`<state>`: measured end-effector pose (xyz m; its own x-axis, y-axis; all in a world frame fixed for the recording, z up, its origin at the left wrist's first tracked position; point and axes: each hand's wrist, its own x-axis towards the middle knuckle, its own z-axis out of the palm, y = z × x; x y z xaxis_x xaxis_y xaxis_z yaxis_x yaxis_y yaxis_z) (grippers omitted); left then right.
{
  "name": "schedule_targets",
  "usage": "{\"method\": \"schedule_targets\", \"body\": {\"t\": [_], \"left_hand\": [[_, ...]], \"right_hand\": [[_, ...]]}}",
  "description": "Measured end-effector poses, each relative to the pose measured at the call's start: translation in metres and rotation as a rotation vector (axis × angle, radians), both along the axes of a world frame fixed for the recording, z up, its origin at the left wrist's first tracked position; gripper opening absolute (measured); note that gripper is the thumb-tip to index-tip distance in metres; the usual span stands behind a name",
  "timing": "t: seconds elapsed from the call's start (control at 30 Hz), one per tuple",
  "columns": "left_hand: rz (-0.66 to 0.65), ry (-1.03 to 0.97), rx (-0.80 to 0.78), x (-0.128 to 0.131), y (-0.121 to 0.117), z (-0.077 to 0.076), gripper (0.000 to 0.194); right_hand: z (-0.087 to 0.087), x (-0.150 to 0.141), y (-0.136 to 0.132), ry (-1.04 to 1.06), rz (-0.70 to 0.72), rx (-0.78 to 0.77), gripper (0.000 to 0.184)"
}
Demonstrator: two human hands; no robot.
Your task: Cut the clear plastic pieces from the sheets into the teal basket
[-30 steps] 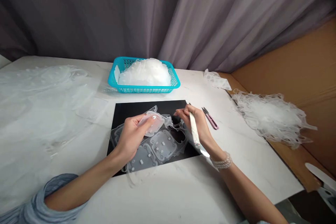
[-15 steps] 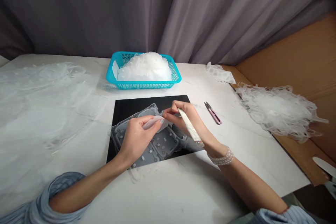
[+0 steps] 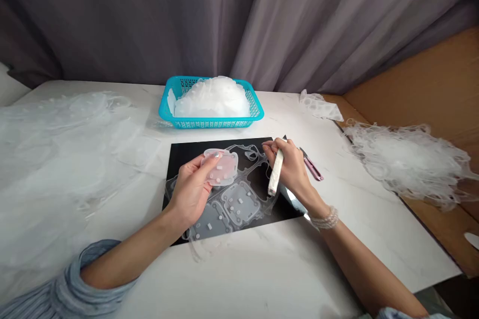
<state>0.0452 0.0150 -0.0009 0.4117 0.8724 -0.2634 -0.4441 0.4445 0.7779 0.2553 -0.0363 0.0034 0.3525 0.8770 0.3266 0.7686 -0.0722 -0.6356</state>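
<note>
The person's left hand (image 3: 192,189) has its fingers clamped on a flat, translucent whitish plastic plate (image 3: 226,173) with rounded corners and small raised pegs, the thumb lying across the top and the other fingers partly hidden beneath. This plate is above the black rectangular mat (image 3: 194,152) on the white marbled desk (image 3: 243,279), over the upper left part of a clear moulded plastic sheet (image 3: 241,204); whether its lower edge touches the sheet, I cannot tell. Two pegged panels show in that sheet, with thin see-through webbing around them, and some of it hangs past the mat's near edge. The right hand (image 3: 294,164), with a clear beaded bracelet (image 3: 326,218) at the wrist, has its fingers closed around a cream-white wrapped handle (image 3: 276,172), above the mat's right side. Just beyond that hand, towards the desk's right edge, lie pink-handled snips (image 3: 313,167). A bright blue perforated plastic basket (image 3: 211,123), heaped with white translucent pieces (image 3: 213,99), stands near the desk's far edge. Cloudy clear plastic sheets (image 3: 75,159) cover the left side of the desk, and a tangled heap of stringy translucent scraps (image 3: 411,159) lies along its right edge
</note>
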Motion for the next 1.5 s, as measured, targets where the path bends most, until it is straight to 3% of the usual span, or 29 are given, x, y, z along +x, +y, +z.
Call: {"method": "schedule_targets", "body": {"t": [0.2,0.37,0.73,1.13,1.33,1.5], "left_hand": [[-0.056,-0.020,-0.068,0.000,-0.002,0.001,0.018],[-0.124,0.016,-0.097,-0.001,-0.002,0.001,0.019],[-0.221,0.108,-0.059,-0.011,0.010,-0.009,0.013],[-0.240,0.229,0.065,-0.015,0.014,-0.011,0.018],[-0.193,0.185,0.079,-0.014,0.011,-0.009,0.026],[-0.155,0.131,0.136,-0.013,0.011,-0.011,0.020]], "right_hand": [[0.018,-0.040,-0.016,0.718,0.266,-0.132,0.040],[0.010,-0.046,-0.015,1.014,0.258,-0.124,0.046],[0.004,-0.025,-0.014,1.155,0.182,-0.055,0.045],[0.009,-0.022,-0.015,1.189,0.119,-0.107,0.050],[0.014,-0.023,-0.019,1.130,0.235,0.008,0.040],[0.017,-0.021,-0.020,1.075,0.288,0.020,0.034]]}}
